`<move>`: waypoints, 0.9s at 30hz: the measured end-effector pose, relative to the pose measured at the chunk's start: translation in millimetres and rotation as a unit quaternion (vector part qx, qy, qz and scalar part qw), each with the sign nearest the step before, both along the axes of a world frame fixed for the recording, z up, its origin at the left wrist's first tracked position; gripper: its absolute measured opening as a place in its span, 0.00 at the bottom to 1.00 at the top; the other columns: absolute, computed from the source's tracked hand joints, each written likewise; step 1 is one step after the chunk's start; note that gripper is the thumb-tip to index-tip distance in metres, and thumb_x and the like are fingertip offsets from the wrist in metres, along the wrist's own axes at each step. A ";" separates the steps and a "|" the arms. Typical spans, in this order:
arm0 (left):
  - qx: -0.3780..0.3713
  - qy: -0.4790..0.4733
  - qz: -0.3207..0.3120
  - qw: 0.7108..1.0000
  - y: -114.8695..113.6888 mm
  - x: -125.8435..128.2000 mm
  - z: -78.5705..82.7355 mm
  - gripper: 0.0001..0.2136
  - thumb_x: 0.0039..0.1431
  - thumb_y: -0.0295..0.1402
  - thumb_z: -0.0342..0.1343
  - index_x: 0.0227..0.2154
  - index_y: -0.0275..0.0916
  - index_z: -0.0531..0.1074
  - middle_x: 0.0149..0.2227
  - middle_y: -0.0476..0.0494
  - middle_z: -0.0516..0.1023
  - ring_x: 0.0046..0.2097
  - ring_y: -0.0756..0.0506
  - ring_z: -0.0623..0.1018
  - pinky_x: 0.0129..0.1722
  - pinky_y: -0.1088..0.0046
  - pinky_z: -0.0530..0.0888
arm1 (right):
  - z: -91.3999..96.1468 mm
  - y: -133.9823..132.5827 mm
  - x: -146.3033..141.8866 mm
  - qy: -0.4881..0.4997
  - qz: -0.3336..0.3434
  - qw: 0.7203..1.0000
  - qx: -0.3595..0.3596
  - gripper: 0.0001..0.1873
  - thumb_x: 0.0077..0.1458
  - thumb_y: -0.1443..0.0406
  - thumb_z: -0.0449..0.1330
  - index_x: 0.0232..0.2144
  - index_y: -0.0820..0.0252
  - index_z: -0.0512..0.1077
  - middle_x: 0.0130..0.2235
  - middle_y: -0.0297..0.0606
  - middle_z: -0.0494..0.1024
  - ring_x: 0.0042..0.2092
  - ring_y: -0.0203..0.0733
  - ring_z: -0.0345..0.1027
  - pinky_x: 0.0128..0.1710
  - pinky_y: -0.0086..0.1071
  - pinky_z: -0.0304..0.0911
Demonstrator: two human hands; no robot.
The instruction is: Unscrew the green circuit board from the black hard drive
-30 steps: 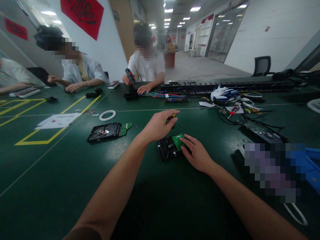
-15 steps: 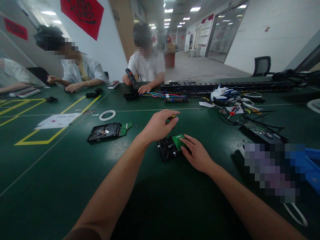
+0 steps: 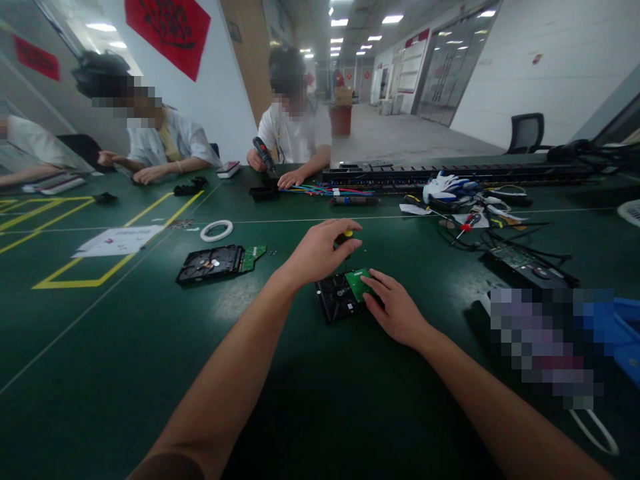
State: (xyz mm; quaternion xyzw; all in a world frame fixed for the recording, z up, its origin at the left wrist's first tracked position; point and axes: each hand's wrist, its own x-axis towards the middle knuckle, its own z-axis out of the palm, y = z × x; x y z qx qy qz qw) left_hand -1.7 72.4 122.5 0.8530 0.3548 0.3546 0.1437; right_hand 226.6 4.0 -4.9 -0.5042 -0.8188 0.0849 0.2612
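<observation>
In front of me a black hard drive (image 3: 334,297) lies on the green table, with a green circuit board (image 3: 357,283) on its far right part. My left hand (image 3: 323,248) is above its far edge, thumb and fingers curled around a small screwdriver (image 3: 348,234) with a yellow top. The screwdriver stands roughly upright; its thin shaft points down at the drive, and the hand hides part of the handle. From the right, my right hand (image 3: 395,307) holds the drive, fingertips on the circuit board and the drive's right end hidden beneath.
Left lies another hard drive (image 3: 210,264) with its board off to one side, near a white ring (image 3: 217,231) and a paper sheet (image 3: 117,241). Gloves (image 3: 447,189), cables and a red screwdriver (image 3: 467,227) lie right. A blue bin (image 3: 623,333) stands at right. Co-workers sit opposite.
The yellow top of the screwdriver shows more between my left thumb and fingers, which have shifted slightly. My right hand stays on the drive. The whole view has moved a little.
</observation>
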 end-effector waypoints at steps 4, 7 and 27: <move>0.005 0.006 -0.005 1.000 0.6 -0.3 -1.3 0.11 0.71 0.36 0.58 0.52 0.43 0.79 0.47 0.43 0.84 0.46 0.44 0.81 0.48 0.65 0.78 | 0.6 -0.4 -0.3 -0.004 -0.002 1.000 -0.005 0.24 0.72 0.57 0.54 0.65 0.57 0.71 0.69 0.51 0.68 0.69 0.59 0.62 0.68 0.61 0.60; 0.001 0.003 -0.006 1.000 0.1 -0.1 -1.1 0.12 0.71 0.37 0.58 0.53 0.42 0.79 0.49 0.41 0.84 0.46 0.44 0.81 0.48 0.65 0.78 | 2.0 -1.0 -0.9 -0.004 -0.003 1.000 -0.007 0.24 0.72 0.57 0.54 0.65 0.58 0.71 0.69 0.51 0.68 0.69 0.59 0.63 0.68 0.60 0.60; 0.012 0.018 -0.006 1.000 2.0 -0.7 -0.4 0.11 0.73 0.34 0.55 0.52 0.41 0.79 0.46 0.42 0.84 0.45 0.44 0.81 0.48 0.65 0.75 | 2.6 -0.4 -0.7 -0.003 -0.002 1.000 -0.006 0.24 0.71 0.57 0.54 0.64 0.58 0.71 0.68 0.52 0.69 0.69 0.59 0.63 0.67 0.59 0.61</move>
